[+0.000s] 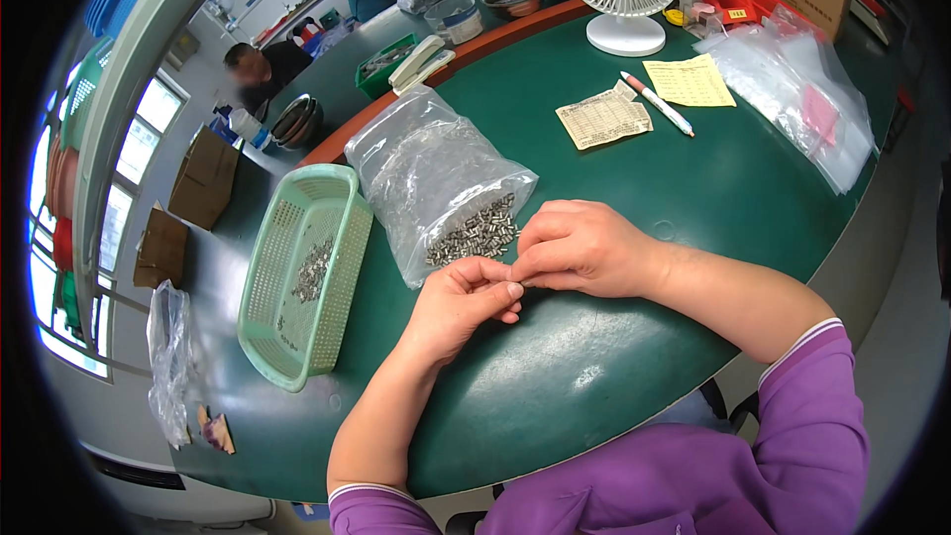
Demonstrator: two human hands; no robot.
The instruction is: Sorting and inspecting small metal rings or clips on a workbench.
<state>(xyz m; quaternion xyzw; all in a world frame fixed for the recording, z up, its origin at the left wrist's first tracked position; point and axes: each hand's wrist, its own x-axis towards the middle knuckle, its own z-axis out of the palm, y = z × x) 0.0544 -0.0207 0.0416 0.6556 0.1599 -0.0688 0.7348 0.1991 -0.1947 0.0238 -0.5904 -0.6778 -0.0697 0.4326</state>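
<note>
My left hand (464, 305) and my right hand (580, 250) meet above the near part of the green table, fingertips pinched together. Whatever sits between the fingers is too small and too covered to make out. Just beyond them lies a clear plastic bag (426, 163), its mouth toward me. Many small metal cylinders (477, 232) are heaped at that mouth, close to my fingers. To the left stands a light green perforated plastic basket (265, 287), with a small pile of tiny metal parts (313, 272) on its bottom.
A white fan (626, 25) stands at the back, near a pen (658, 104), a yellow note (690, 81) and a printed slip (604, 119). Flat plastic bags (792, 99) lie at right. At left are a crumpled bag (170, 357) and cardboard boxes (203, 176). Another person (267, 69) sits beyond.
</note>
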